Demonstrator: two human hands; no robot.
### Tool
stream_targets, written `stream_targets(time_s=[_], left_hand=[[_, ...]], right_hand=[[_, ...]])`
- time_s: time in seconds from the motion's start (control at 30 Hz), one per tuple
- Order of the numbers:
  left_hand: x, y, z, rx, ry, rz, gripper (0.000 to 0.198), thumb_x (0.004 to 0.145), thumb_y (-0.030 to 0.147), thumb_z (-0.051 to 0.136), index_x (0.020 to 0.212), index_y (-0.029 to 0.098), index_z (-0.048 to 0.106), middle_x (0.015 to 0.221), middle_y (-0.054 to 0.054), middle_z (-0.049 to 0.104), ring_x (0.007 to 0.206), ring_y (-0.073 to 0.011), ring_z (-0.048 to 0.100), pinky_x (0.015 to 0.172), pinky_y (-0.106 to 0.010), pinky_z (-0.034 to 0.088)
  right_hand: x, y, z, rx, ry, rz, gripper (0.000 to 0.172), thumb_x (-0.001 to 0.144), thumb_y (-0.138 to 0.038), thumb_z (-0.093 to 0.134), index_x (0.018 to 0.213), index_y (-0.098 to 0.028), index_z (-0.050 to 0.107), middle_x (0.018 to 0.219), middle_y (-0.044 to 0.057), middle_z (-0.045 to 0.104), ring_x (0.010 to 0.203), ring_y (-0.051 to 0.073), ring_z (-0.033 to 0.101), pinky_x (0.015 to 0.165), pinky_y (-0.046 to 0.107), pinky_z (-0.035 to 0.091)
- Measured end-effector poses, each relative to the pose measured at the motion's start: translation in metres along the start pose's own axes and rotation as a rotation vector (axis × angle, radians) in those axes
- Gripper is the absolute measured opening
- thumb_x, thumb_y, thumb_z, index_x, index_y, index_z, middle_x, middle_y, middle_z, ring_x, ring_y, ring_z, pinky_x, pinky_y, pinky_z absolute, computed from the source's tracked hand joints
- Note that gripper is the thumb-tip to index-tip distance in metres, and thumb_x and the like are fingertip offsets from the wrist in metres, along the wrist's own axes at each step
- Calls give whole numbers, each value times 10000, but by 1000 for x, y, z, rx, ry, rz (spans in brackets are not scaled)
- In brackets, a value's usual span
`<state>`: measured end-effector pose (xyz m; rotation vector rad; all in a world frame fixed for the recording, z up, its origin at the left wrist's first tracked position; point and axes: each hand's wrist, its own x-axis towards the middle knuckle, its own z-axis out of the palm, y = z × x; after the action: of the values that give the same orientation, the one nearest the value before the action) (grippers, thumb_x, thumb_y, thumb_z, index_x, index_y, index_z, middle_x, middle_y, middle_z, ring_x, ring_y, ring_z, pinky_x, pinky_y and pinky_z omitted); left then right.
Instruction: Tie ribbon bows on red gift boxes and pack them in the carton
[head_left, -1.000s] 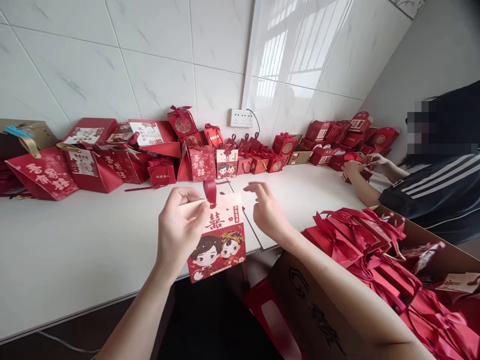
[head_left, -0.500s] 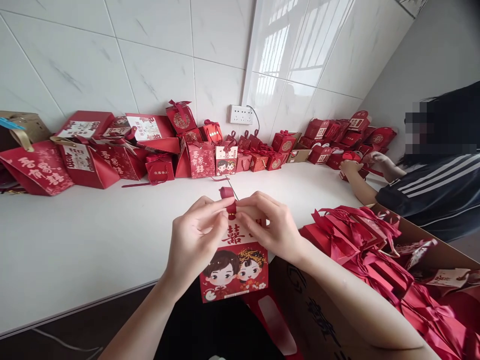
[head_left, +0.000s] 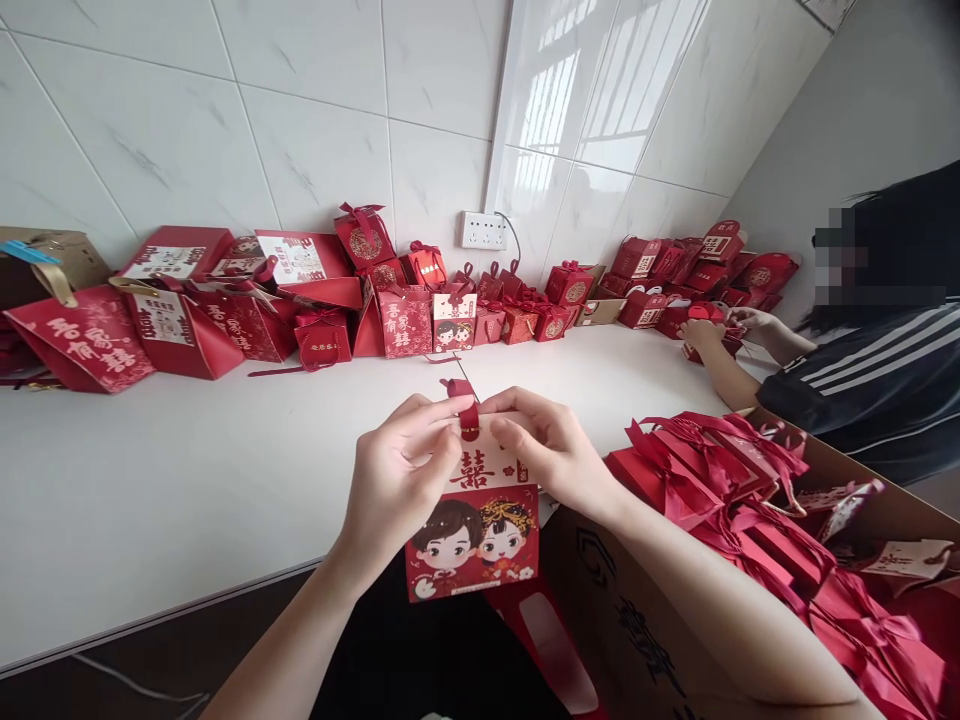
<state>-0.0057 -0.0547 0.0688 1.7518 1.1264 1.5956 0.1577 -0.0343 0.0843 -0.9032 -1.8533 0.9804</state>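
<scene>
Pinching the top flaps of a gift box (head_left: 472, 540) at lower centre of the frame, the left hand (head_left: 401, 480) and right hand (head_left: 559, 455) close their fingertips beside its ribbon loop (head_left: 466, 410), over the worktop (head_left: 187, 470) edge. The closing of the top seems in hand; the next move calls for a light, even pinch.

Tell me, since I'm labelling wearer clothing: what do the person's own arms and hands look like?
Left hand and right hand are bare: no gloves, and no rings, watch or bracelet show. Both forearms are uncovered to the picture's edge; no sleeve shows.
</scene>
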Motion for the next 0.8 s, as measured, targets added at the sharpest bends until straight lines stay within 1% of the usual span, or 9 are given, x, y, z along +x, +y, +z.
stream_targets(time_s=[0.1,0.27,0.43,0.5,0.6,0.67,0.7,0.77,0.8], left_hand=[[1,1,0,-1,-14,-3,252,810,227,574,1016,182,713,723,11,553,538,-59,532,475,-148,465],[3,3,-2,9,-45,-25,268,806,219,535,998,173,717,734,0,590,550,-78,541,469,-170,456],[5,1,-4,36,-65,-20,239,811,255,564,978,179,718,825,-27,637,736,-136,613,625,-214,523],[6,1,-3,23,-71,-28,233,815,254,570,981,176,714,854,-32,637,749,-137,622,630,-211,530],[4,1,-1,17,-79,-10,241,825,262,566,996,167,706,840,-31,630,674,-116,613,551,-187,513],[3,3,0,26,-84,42,233,828,270,572,992,173,705,825,-23,626,610,-95,592,507,-172,494],[3,4,0,29,-103,77,229,829,268,575,1000,184,701,821,-19,628,595,-89,587,505,-168,495],[3,5,0,7,-176,133,279,835,269,575,1097,220,657,857,-21,647,632,-100,612,553,-177,521],[5,5,1,-27,-228,149,347,840,288,570,1182,241,604,921,-33,658,707,-123,639,613,-197,543]], right_hand=[[0,-1,0,-10,13,28,214,850,-371,551,869,-160,584,713,-7,589,594,91,503,525,199,399],[-2,-4,1,-8,-9,29,194,873,-332,510,860,-151,580,693,-13,563,586,82,472,512,190,386],[-1,-2,-1,38,-45,41,213,895,-333,461,882,-150,571,609,-42,479,515,69,400,465,186,350],[0,-1,-1,25,-52,40,220,897,-338,460,878,-148,571,634,-31,503,530,72,423,474,189,364],[-2,-5,-3,-42,-61,-8,195,872,-319,510,938,-142,557,730,1,573,602,92,492,521,204,411],[-10,-10,-9,-142,-79,-48,233,830,-262,568,1029,-146,528,771,5,599,620,100,516,548,216,432],[-16,-13,-13,-207,-87,-54,243,811,-233,588,1032,-154,528,762,-1,604,611,101,519,549,218,434],[-31,-17,-26,-307,-63,-19,168,797,-212,611,952,-167,564,712,-13,606,586,101,521,534,216,430],[-40,-17,-35,-313,-10,17,112,802,-229,617,889,-169,582,686,-14,605,580,103,526,527,215,431]])
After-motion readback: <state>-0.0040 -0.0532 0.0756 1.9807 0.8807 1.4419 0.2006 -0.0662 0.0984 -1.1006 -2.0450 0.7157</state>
